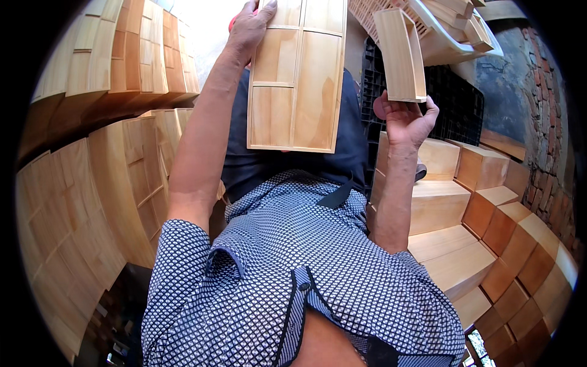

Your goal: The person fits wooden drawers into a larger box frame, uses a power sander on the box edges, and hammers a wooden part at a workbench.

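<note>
A long light-wood case (318, 92), its face split by thin dividers into several rectangular sections, rests over my lap. My left hand (252, 25) grips its far left edge, thumb on top and fingers curled round the side. On the right, my right hand (408, 122) holds up a narrow wooden drawer (396, 58) by its near end. The drawer is tipped on end, its hollow turned to the right, and is apart from the case. Part of something red shows behind my left wrist.
Similar wooden cases (143, 165) are stacked at left. Wooden boxes (449, 257) are piled at right, before a brick wall (544, 116). A white plastic basket (455, 55) with wooden pieces stands far right, by a black plastic pallet (455, 104).
</note>
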The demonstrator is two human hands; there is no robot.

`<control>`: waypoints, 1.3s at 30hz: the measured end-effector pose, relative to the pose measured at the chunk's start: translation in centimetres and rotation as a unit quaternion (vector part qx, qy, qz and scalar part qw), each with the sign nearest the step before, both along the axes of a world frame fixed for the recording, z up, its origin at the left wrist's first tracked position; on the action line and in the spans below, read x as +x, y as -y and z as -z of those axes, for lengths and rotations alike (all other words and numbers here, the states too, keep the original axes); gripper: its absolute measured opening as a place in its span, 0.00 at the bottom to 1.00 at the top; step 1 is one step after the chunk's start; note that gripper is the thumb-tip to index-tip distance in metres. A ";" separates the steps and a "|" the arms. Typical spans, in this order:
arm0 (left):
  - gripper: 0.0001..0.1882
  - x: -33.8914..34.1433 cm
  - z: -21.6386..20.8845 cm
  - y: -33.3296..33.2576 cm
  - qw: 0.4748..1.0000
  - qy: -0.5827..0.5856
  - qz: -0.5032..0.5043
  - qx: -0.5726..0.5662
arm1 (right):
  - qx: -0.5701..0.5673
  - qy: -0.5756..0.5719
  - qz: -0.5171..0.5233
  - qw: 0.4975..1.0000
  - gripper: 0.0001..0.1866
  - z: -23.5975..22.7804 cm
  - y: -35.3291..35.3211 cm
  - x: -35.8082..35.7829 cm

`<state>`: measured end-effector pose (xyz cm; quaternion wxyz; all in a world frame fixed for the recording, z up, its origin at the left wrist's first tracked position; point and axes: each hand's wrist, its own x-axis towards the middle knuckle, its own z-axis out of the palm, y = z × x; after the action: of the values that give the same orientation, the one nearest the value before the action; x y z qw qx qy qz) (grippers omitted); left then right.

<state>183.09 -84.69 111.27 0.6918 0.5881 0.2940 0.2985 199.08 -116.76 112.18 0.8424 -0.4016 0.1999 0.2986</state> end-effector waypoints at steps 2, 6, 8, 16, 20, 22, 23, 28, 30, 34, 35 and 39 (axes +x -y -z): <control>0.23 -0.2 0.4 -0.1 1.000 -0.014 -0.015 0.018 | -0.025 -0.002 -0.002 1.000 0.39 0.5 1.1 -0.3; 0.21 -0.4 2.4 -1.7 1.000 -0.027 0.011 -0.012 | -0.021 0.013 -0.033 0.999 0.40 1.8 2.9 -0.9; 0.20 -0.3 2.6 -1.9 0.997 0.065 0.016 -0.031 | -0.059 0.014 -0.022 0.998 0.41 2.0 3.2 -1.4; 0.26 -1.5 0.0 0.6 0.996 0.052 0.020 -0.067 | -0.089 0.005 -0.026 0.996 0.41 3.4 5.3 -2.1; 0.49 -4.5 -1.4 3.4 0.988 -0.091 0.075 0.100 | -0.097 -0.002 -0.036 0.995 0.41 3.5 5.8 -2.2; 0.53 -7.1 -1.9 6.6 0.959 -0.155 0.050 0.231 | -0.104 -0.003 -0.033 0.994 0.41 3.2 5.6 -2.5; 0.58 -8.2 -2.1 8.3 0.910 -0.212 0.025 0.356 | -0.112 -0.001 -0.028 0.993 0.40 3.1 5.5 -2.4; 0.65 -12.3 -4.1 14.9 0.915 -0.263 0.023 0.304 | -0.114 0.003 -0.039 0.993 0.37 3.3 5.6 -2.4; 0.67 -12.9 -4.5 15.7 0.922 -0.285 0.020 0.261 | -0.125 0.007 -0.050 0.991 0.34 2.6 5.1 -2.9; 0.68 -13.2 -4.9 15.8 0.927 -0.279 0.033 0.249 | -0.079 0.028 -0.076 0.994 0.31 2.0 5.0 -3.0; 0.68 -13.1 -4.9 15.6 0.927 -0.276 0.031 0.253 | -0.075 0.031 -0.075 0.994 0.31 1.5 4.8 -3.1; 0.66 -12.6 -4.9 15.4 0.921 -0.293 0.032 0.254 | 0.028 0.094 -0.114 0.989 0.31 -1.2 4.9 -3.7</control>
<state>170.49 -100.10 116.21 0.4113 0.8143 0.3789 0.1555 195.36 -121.69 113.39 0.8288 -0.4243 0.0646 0.3590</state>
